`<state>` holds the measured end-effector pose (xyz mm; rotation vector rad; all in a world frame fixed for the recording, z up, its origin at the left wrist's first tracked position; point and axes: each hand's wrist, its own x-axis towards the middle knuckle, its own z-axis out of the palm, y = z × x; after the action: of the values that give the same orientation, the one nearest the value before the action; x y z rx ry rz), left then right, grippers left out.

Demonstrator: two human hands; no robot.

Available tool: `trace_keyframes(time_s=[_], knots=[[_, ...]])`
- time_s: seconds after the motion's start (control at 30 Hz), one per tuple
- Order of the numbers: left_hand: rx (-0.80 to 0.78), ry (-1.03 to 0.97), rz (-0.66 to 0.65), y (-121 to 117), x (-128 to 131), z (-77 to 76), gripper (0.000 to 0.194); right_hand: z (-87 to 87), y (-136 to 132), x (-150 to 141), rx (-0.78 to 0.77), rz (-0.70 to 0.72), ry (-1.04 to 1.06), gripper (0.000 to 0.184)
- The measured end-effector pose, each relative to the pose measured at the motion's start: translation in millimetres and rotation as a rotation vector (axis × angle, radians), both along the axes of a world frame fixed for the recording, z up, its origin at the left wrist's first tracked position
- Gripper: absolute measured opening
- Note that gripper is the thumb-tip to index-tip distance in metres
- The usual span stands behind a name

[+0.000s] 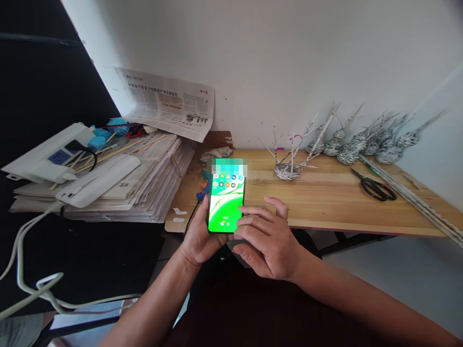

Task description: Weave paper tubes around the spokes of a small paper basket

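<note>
A smartphone (pixel 224 205) with a lit green screen and rows of app icons is held upright in front of me. My left hand (pixel 200 239) grips it from the left side and below. At its lower right edge is my right hand (pixel 270 239), fingers apart and slightly bent, holding nothing. Its fingertips overlap the phone's edge; whether they touch the screen I cannot tell. Beyond the phone, on the wooden table (pixel 325 212), stands a small unfinished woven basket (pixel 288 172) of rolled newspaper with its strips sticking up.
Black scissors (pixel 376 187) lie at the right beside long paper rods (pixel 412 202). Several woven paper pieces (pixel 352 149) line the wall. On the left, a newspaper stack (pixel 159 193) bears a power strip (pixel 54 152), a white device (pixel 99 180) and thin sticks. White cables (pixel 21 255) hang down.
</note>
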<state>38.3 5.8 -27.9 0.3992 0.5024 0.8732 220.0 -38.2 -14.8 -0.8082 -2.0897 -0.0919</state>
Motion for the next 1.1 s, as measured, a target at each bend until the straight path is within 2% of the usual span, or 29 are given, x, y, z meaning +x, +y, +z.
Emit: trace_keyframes(time_s=[0.63,0.87,1.1], knots=[[-0.055,0.018,0.003,-1.7,2.5,1.6,0.061,0.4,-0.7,-1.4,0.006,0.029,0.001,0.017],[-0.030,0.004,0.002,-3.4,3.2,3.6,0.059,-0.6,0.3,-1.9,0.008,0.042,-0.002,0.016],[-0.034,0.021,-0.009,-2.2,1.3,0.1,0.059,-1.6,-0.8,-1.1,0.005,0.033,-0.011,0.015]])
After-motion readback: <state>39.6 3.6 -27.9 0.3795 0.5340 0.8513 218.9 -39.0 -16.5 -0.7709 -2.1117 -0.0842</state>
